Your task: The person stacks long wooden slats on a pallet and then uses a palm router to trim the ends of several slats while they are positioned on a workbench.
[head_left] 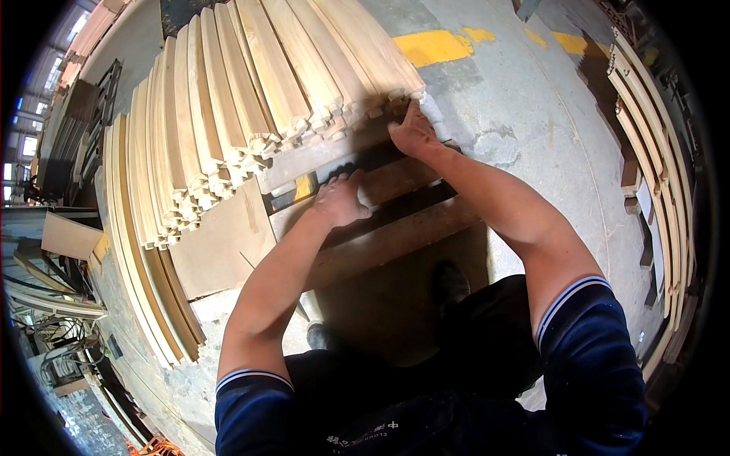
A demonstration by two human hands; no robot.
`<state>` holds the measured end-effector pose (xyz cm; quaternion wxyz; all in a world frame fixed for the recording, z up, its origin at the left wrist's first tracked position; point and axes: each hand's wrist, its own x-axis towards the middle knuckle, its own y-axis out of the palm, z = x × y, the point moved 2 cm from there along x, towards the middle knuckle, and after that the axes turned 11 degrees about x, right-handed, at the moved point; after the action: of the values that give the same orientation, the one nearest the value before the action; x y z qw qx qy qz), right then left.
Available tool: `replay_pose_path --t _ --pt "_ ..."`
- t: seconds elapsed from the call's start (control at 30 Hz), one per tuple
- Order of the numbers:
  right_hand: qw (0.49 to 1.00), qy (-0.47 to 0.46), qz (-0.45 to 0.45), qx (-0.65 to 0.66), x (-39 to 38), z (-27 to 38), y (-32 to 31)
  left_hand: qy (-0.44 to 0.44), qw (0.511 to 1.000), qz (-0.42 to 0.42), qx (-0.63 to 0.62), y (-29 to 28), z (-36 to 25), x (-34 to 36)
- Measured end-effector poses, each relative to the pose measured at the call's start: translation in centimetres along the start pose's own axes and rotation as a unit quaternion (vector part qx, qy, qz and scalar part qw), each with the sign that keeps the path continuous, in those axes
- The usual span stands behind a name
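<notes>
Rows of pale, curved wooden slats point(243, 72) with notched ends lie stacked across the upper left, on a brown board point(217, 239) and a wooden pallet point(380, 243). My left hand point(341, 199) rests on a pallet board below the stack, fingers slightly bent and apart, holding nothing I can see. My right hand point(412, 133) is at the lower end of the rightmost slats, index finger touching them and the other fingers bent; whether it holds anything is hidden.
More curved wooden pieces point(650, 175) stand along the right. Dark stacked material point(65, 129), a loose panel point(72, 239) and tangled cables or rods point(49, 342) are at the left. Grey concrete floor point(532, 121) with yellow markings surrounds the pallet. My feet are below it.
</notes>
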<state>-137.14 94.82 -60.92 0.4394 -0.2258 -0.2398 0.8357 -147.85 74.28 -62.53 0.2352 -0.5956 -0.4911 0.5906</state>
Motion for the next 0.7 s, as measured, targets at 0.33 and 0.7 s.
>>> replay_pose_path --t 0.33,0.7 --pt "1.0 0.01 0.008 0.006 0.3 -0.4 0.1 0.004 1.0 -0.001 -0.002 -0.3 -0.3 -0.1" --pt "1.0 0.013 0.004 0.003 0.2 -0.2 0.0 -0.005 1.0 -0.003 0.013 -0.3 -0.3 -0.1"
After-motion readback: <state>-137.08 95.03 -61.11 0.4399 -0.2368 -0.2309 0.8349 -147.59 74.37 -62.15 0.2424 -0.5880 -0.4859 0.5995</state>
